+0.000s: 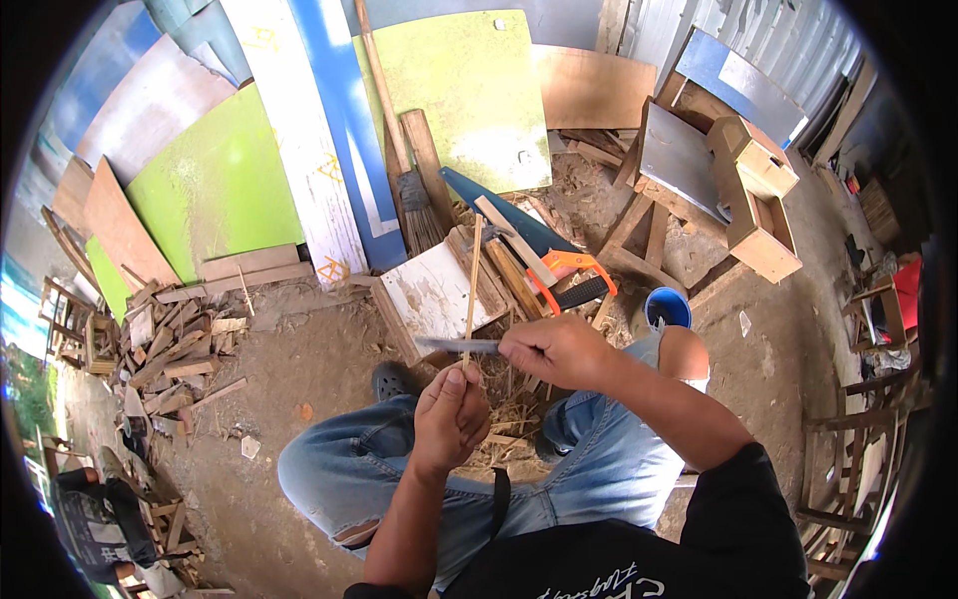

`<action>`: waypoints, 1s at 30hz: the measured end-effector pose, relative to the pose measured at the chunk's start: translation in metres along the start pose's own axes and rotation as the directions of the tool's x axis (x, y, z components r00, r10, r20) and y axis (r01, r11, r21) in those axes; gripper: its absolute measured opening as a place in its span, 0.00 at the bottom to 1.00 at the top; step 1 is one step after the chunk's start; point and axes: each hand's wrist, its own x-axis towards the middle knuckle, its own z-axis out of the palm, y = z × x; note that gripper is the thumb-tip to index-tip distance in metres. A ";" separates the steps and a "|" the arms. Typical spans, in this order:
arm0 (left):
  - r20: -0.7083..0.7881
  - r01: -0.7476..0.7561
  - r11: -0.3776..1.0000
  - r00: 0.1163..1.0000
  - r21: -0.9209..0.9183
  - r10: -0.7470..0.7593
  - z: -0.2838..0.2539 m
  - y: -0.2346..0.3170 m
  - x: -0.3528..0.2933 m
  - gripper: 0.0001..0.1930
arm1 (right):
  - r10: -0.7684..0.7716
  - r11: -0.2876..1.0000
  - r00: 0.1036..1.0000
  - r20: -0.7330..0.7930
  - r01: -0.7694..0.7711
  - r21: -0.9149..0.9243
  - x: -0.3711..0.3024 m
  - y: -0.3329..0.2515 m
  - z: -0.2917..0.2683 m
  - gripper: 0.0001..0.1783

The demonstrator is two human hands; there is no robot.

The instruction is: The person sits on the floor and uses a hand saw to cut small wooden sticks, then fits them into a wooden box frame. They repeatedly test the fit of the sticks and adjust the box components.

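Note:
My left hand [451,417] pinches the lower end of a thin pale wooden stick [474,285], which points up and away from me. In my right hand [567,351] is a knife [454,345], closed in the fist with its blade pointing left. The blade crosses the stick just above my left fingers and appears to touch it. Beyond my hands lies a low white-topped wooden block [434,290]. To its right a handsaw with an orange and black handle [581,285] rests on wood strips [511,275].
Shavings [499,454] litter the floor between my legs. A blue bucket [667,307] stands by my right knee. Scrap wood [175,349] is heaped at left. Green panels [459,100] and a broom [417,215] lean at the back; a wooden stand [654,200] is at right.

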 end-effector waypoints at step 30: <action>-0.102 -0.149 0.683 0.945 0.715 0.312 -0.001 -0.026 0.016 0.11 | 0.501 0.664 0.860 -0.092 -0.314 0.679 0.015 -0.022 0.017 0.15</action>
